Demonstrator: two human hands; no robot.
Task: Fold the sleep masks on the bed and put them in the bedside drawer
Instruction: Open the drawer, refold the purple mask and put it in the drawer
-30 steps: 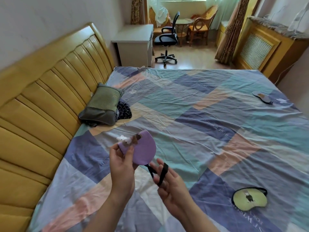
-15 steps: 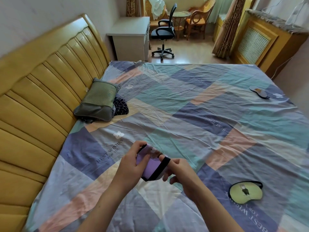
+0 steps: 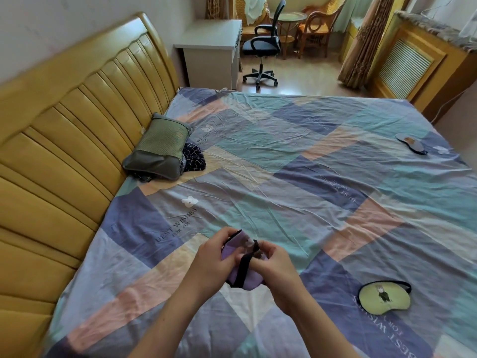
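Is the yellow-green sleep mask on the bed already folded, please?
No, the yellow-green sleep mask lies flat and unfolded on the bedspread, its printed face up and strap curved behind it.

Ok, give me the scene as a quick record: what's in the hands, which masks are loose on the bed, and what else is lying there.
left hand: grips the purple mask from the left
right hand: on the same mask, fingers at its black strap
purple mask: folded, held above the bed
green mask: flat on bed, near right, unfolded
dark mask: flat on bed, far right edge
pillow: against the headboard, dark cloth beside it
drawer: not in view
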